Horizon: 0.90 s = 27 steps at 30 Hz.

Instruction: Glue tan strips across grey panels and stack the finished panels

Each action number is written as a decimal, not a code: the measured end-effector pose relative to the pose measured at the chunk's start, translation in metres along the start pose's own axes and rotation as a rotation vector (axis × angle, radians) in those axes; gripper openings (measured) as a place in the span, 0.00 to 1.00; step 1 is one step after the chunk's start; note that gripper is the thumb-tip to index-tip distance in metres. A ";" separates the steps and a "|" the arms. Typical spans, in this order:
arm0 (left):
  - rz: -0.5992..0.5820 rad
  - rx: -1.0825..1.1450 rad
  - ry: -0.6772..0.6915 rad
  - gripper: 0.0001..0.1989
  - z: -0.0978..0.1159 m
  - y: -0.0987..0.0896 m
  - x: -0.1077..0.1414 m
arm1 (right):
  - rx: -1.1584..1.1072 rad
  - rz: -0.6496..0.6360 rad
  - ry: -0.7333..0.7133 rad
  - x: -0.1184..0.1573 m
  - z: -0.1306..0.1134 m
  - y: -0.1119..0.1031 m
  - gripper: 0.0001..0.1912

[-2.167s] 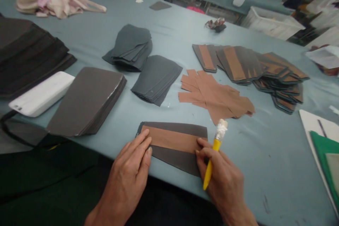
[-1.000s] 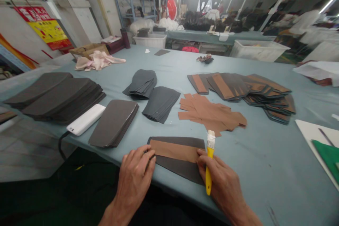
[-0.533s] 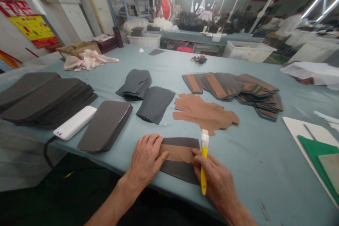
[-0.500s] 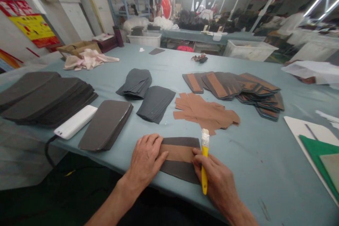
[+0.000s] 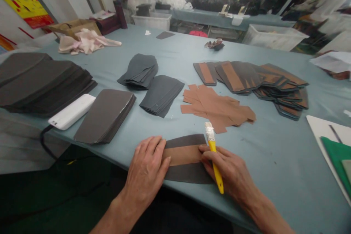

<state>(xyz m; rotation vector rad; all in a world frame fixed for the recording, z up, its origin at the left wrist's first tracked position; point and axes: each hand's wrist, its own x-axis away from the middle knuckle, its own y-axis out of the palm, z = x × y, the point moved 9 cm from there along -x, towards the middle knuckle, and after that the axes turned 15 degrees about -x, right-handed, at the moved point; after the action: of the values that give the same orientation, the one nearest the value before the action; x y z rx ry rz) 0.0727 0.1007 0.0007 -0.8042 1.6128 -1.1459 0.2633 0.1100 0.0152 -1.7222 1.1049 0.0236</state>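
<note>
A dark grey panel (image 5: 189, 175) lies at the table's front edge, with a brown strip (image 5: 182, 154) across its middle. My left hand (image 5: 146, 164) rests flat on the panel's left end, fingers stretched out over the strip's end. At the other end, my right hand (image 5: 226, 164) touches the strip with its fingertips. That same hand grips a yellow-handled paintbrush (image 5: 215, 159), its bristles white and pointing away from me. Just beyond the panel lies a loose pile of brown strips (image 5: 216, 106).
Stacks of dark panels (image 5: 105, 115) and a white power strip (image 5: 72, 111) sit on the left. Two smaller grey stacks (image 5: 161, 95) lie mid-table. Panels bearing brown strips (image 5: 238, 76) overlap at the back right. A white board (image 5: 318, 126) with green material (image 5: 334, 153) is far right.
The view has tilted down and shifted slightly left. The paintbrush now leans more, its handle end swung to the right. Both hands stay on the panel and strip.
</note>
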 end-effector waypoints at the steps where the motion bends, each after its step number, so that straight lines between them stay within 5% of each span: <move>1: 0.010 -0.007 0.041 0.22 0.011 -0.002 -0.001 | 0.000 0.009 0.008 0.001 0.000 0.000 0.06; 7: 0.031 -0.004 0.183 0.31 0.056 -0.003 0.012 | -0.007 0.043 0.058 0.004 0.001 0.000 0.07; 13: 0.057 -0.030 0.040 0.28 0.032 0.002 -0.015 | -0.019 0.094 0.079 0.002 0.003 -0.002 0.06; 18: 0.032 -0.019 -0.035 0.27 0.011 0.026 -0.052 | -0.028 0.138 0.103 0.001 0.005 0.000 0.07; 27: 0.010 0.006 0.003 0.25 0.011 0.045 -0.051 | 0.075 0.204 0.130 -0.012 0.004 -0.014 0.05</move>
<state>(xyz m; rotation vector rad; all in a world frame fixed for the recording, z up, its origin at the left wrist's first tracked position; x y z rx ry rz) 0.1003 0.1579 -0.0259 -0.7903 1.6128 -1.1453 0.2677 0.1210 0.0299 -1.5566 1.3579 -0.0031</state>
